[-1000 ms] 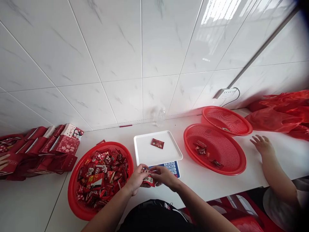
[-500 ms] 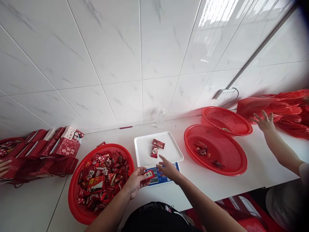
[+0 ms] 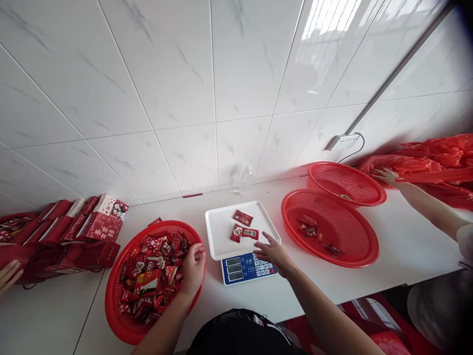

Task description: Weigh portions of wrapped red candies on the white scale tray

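Note:
My left hand [image 3: 194, 272] is at the right rim of a red basket [image 3: 111, 296] heaped with small red wrapped packets [image 3: 148, 276]. Its fingers are curled, and what they hold, if anything, is hidden. Fingers spread and holding nothing, my right hand [image 3: 274, 252] hovers by the front right of a white scale tray [image 3: 218, 241]. Three packets lie on that tray: one red packet [image 3: 243, 217] behind, another [image 3: 236, 232] at the left, and one with a pale label [image 3: 250, 233] close to my right fingertips. The blue scale panel [image 3: 249, 267] shows in front of the tray.
Two more red baskets [image 3: 364, 246] [image 3: 377, 190] stand right, with a few packets inside. Another person's hand [image 3: 386, 176] touches red plastic bags [image 3: 436, 160]. Red gift boxes [image 3: 103, 219] stand left, near another hand [image 3: 9, 276]. A clear bottle [image 3: 245, 181] stands by the wall.
The packet in my left hand has gone to the tray, beside the other two. My left hand has moved left to the basket. The co-worker's hand at right has reached the bags.

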The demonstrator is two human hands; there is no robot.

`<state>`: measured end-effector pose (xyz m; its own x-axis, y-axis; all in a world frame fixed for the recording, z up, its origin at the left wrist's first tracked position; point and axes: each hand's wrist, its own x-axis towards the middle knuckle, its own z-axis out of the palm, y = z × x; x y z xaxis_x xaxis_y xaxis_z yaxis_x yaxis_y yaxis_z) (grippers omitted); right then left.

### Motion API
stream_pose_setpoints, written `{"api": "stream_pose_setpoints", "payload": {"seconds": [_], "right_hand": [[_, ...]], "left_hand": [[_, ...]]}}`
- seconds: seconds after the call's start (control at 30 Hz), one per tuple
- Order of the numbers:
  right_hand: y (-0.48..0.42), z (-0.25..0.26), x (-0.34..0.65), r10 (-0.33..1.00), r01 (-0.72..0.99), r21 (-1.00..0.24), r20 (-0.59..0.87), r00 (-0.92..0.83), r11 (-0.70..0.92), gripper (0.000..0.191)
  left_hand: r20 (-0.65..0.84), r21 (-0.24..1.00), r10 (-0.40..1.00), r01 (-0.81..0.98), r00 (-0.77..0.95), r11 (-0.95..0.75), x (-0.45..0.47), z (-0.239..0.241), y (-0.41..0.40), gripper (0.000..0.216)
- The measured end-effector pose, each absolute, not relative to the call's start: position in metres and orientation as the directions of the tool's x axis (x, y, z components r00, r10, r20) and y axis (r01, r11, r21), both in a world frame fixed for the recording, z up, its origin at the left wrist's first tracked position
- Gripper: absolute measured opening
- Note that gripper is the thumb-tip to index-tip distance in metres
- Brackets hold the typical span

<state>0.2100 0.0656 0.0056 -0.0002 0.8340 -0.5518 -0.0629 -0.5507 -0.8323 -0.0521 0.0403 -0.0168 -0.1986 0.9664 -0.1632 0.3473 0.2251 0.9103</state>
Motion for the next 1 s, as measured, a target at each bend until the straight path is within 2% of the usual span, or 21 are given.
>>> {"api": "stream_pose_setpoints", "payload": {"seconds": [0.07,0.1,0.17,0.27,0.4,0.6,0.77,1.0], "right_hand": [[0.061,0.006,0.215,0.823,0.002,-0.824,-0.566,-0.056,-0.567,0.07],[0.057,0.005,0.214,0.814,0.043,-0.821,-0.571,-0.107,-0.57,0.065],[0.046,0.0,0.21,0.794,0.124,-0.818,-0.575,-0.198,-0.562,0.054],[0.032,-0.009,0.201,0.784,0.213,-0.822,-0.569,-0.248,-0.529,0.044],[0.024,-0.013,0.196,0.767,0.264,-0.814,-0.577,-0.279,-0.517,0.046],[0.024,-0.008,0.199,0.788,0.295,-0.818,-0.565,-0.244,-0.495,0.045],[0.019,-0.011,0.201,0.789,0.263,-0.825,-0.559,-0.255,-0.5,0.045],[0.013,-0.015,0.2,0.794,0.221,-0.835,-0.549,-0.262,-0.504,0.045]], "left_hand": [[-0.12,0.823,0.949,0.505,-0.292,0.259,-0.074,-0.034,0.045,0.032],[-0.144,0.738,0.947,0.606,-0.289,0.297,-0.085,-0.043,0.047,0.035],[-0.286,0.558,0.925,0.741,-0.251,0.374,-0.101,-0.062,0.048,0.042],[-0.41,0.434,0.89,0.815,-0.201,0.384,-0.11,-0.08,0.051,0.055],[-0.521,0.3,0.839,0.885,-0.159,0.355,-0.106,-0.083,0.063,0.07],[-0.571,0.243,0.804,0.902,-0.163,0.356,-0.104,-0.079,0.081,0.08],[-0.543,0.272,0.832,0.915,-0.11,0.299,-0.111,-0.077,0.082,0.084],[-0.54,0.32,0.835,0.893,-0.101,0.315,-0.116,-0.076,0.094,0.048]]}}
